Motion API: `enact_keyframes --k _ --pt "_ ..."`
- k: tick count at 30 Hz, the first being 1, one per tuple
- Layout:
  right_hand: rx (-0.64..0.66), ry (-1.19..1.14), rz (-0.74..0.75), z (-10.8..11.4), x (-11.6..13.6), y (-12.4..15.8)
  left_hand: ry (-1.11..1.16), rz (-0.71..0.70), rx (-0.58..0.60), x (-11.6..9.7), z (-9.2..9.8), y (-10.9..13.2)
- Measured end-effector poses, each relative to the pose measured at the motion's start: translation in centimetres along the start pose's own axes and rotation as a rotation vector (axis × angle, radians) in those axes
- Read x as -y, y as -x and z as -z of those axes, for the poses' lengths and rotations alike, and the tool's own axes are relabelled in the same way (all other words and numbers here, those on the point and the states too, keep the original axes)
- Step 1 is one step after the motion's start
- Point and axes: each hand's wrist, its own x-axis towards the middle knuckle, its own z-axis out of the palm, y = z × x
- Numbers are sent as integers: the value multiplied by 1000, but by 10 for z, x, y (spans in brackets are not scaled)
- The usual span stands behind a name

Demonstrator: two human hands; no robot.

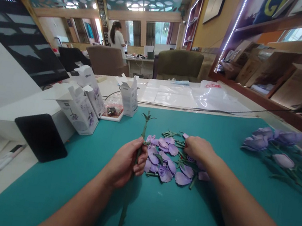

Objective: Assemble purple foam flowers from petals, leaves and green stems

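My left hand (pixel 128 159) is closed around a green artificial flower stem (pixel 125 205), which stands nearly upright with a leafy sepal tip above the fist. Farther right, my right hand (pixel 198 148) reaches over the back of a pile of loose purple petals (pixel 165 173), fingers pinched. A small pale purple piece (pixel 185 135), seemingly a petal, shows at its fingertips; most of it is hidden. Short green stem pieces (pixel 193 181) and green leaf parts (pixel 170 134) lie among the petals on the teal mat (pixel 162 219).
Assembled purple flowers (pixel 283 161) lie on the mat's right. White boxes (pixel 77 110) with flower pictures and a black tablet-like panel (pixel 41 137) stand at left. Clear plastic sheeting (pixel 214 98) and a thin cable lie beyond the mat. A person (pixel 118 40) stands in the background.
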Motion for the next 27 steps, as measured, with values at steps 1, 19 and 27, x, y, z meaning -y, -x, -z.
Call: enact_keyframes --k 1,19,27 --pt "-7 -1 2 -1 1 0 -4 -5 6 1 0 0" --pt "-148 -1184 426 28 45 37 81 100 101 1 1 0" --pt "-204 -1429 459 32 69 57 61 68 128 4 2 0"
